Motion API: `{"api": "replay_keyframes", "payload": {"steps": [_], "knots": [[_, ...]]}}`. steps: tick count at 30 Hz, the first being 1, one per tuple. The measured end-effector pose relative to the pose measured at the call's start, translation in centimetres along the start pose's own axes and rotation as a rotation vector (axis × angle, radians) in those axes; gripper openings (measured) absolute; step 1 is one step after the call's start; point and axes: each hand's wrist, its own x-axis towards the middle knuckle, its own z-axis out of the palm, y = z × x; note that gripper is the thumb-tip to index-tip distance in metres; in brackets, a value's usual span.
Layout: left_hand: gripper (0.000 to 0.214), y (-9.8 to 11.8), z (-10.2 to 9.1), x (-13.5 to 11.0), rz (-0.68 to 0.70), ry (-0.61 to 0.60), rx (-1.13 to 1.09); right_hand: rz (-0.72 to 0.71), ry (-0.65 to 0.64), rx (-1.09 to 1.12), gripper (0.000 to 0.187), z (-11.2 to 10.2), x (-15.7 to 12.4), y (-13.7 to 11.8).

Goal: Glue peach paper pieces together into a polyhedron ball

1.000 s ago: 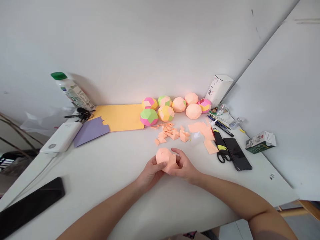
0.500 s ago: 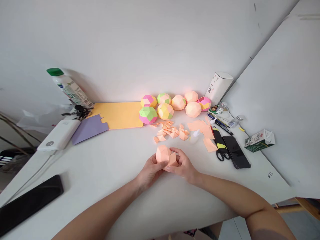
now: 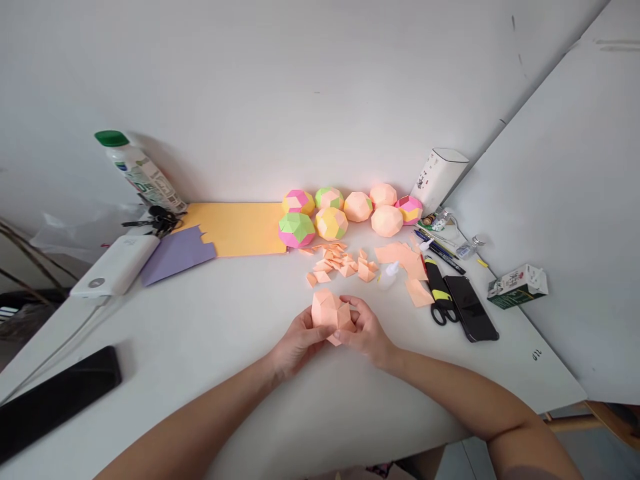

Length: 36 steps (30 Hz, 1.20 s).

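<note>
Between my hands, just above the table's near middle, is a peach folded-paper ball (image 3: 329,311) with flat facets and a raised flap on its right. My left hand (image 3: 299,341) grips it from the left, thumb across the front. From the right, my right hand (image 3: 369,335) pinches its edge with thumb and fingers. Beyond them lies a pile of small folded peach paper pieces (image 3: 345,259). A small white glue bottle (image 3: 390,272) lies right of the pile, near cut peach paper sheets (image 3: 406,259).
Several faceted paper balls (image 3: 331,224) line the wall. Yellow paper (image 3: 245,230) and purple paper (image 3: 177,257) lie left, near a power bank (image 3: 116,265) and bottle (image 3: 143,175). Scissors (image 3: 440,293), a phone (image 3: 471,308) and a carton (image 3: 518,287) are right; a black phone (image 3: 60,400) lies front left.
The flap on the paper ball's right side has been pressed in closer to the ball, and the ball has turned slightly. Both hands keep nearly the same place; the camera view has shifted a little.
</note>
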Motion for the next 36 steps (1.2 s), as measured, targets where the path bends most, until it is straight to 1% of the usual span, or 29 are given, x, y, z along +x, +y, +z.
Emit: {"api": "replay_keyframes", "payload": {"steps": [7,12,16,22,27,30,36], "knots": [[0.047,0.0,0.1,0.1,0.011,-0.004,-0.007,-0.002,-0.063,0.021,0.072,-0.4,0.1,0.0],[0.045,0.0,0.0,0.1,0.011,-0.021,-0.003,-0.019,-0.139,0.061,0.068,-0.6,0.0,-0.4],[0.04,0.1,-0.1,0.2,0.005,-0.031,-0.011,-0.021,-0.167,0.08,0.065,-0.8,0.1,-0.5],[0.041,0.2,-0.2,0.2,-0.017,-0.029,-0.044,-0.033,-0.131,0.081,0.049,-0.9,0.3,-0.4],[0.04,0.0,-0.3,0.3,-0.025,-0.018,-0.062,-0.039,-0.112,0.085,0.047,-1.0,0.3,-0.3],[0.042,0.1,-0.3,0.3,-0.018,-0.023,-0.06,-0.018,-0.107,0.095,0.045,-1.0,0.3,-0.5],[0.045,0.2,-0.2,0.2,-0.016,-0.06,-0.035,0.008,-0.077,0.144,0.032,-1.2,0.6,-0.6]]}}
